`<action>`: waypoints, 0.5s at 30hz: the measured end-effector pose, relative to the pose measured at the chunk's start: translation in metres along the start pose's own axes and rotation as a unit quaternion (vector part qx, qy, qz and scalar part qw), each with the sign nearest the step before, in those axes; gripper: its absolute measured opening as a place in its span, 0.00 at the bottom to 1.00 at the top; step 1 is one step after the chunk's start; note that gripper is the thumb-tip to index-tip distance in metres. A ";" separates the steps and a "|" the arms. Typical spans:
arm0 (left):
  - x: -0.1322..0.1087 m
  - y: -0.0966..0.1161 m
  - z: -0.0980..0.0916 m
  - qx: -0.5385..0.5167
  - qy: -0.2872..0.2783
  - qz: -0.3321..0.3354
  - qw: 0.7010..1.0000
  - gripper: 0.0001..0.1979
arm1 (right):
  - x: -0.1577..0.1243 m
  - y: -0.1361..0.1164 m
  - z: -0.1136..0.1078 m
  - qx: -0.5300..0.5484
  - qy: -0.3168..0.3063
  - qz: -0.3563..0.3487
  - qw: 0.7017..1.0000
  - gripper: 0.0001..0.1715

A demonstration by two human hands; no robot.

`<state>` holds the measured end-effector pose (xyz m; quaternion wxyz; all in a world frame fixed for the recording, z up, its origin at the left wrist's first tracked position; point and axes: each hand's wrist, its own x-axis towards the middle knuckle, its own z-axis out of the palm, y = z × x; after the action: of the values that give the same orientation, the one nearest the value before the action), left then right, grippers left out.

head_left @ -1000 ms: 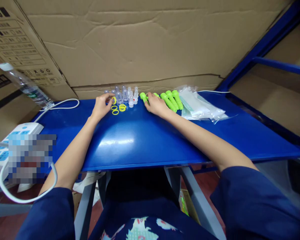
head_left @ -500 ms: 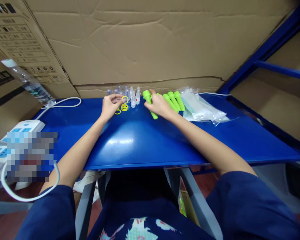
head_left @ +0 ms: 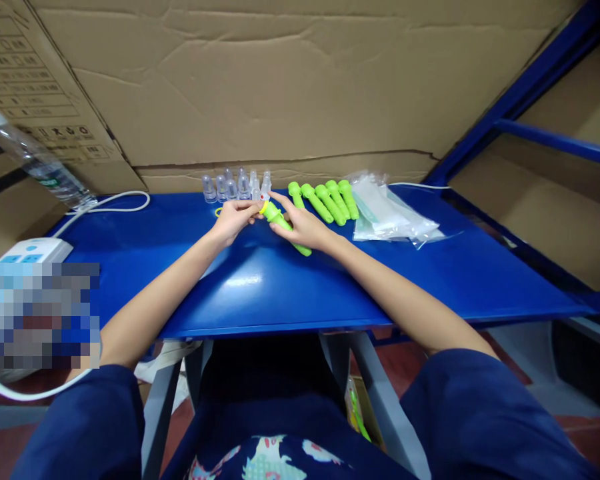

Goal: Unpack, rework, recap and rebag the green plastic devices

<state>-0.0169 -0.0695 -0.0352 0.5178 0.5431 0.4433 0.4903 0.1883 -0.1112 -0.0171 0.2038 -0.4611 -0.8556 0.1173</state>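
Observation:
My right hand is closed around a lime-green, torch-shaped plastic tube, its wide end tilted up and to the left. At that wide end sits a yellow ring, pinched by the fingers of my left hand; whether it is fully seated I cannot tell. Part of another yellow ring shows on the table behind my left hand, which hides whatever else lies there. Beyond my hands stand several clear plastic domes and a few whitish translucent pieces. Several more green tubes lie side by side just right.
Clear plastic bags lie right of the green tubes on the blue table. At left are a water bottle, a white power strip and a looping white cable. A cardboard wall closes off the back.
My right hand has brought the green tube left and toward me. My left hand has carried the yellow ring right to the tube's wide end. The view has shifted slightly.

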 end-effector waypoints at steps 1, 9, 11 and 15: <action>0.001 0.000 -0.001 0.001 -0.006 -0.002 1.000 0.10 | -0.001 0.000 0.000 0.003 -0.006 -0.003 1.000 0.44; 0.009 0.008 0.009 0.048 0.008 0.054 0.997 0.10 | -0.002 0.002 0.004 0.095 0.024 0.003 0.995 0.43; 0.009 0.010 0.011 0.083 0.009 0.138 0.987 0.12 | 0.000 0.001 0.005 0.150 0.029 0.020 0.988 0.43; 0.008 0.011 0.012 0.109 -0.051 0.240 0.963 0.16 | 0.005 0.000 0.004 0.236 0.037 0.066 0.969 0.44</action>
<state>-0.0045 -0.0642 -0.0235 0.3443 0.7112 0.3238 0.5204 0.1841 -0.1075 -0.0198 0.3301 -0.4597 -0.7633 0.3116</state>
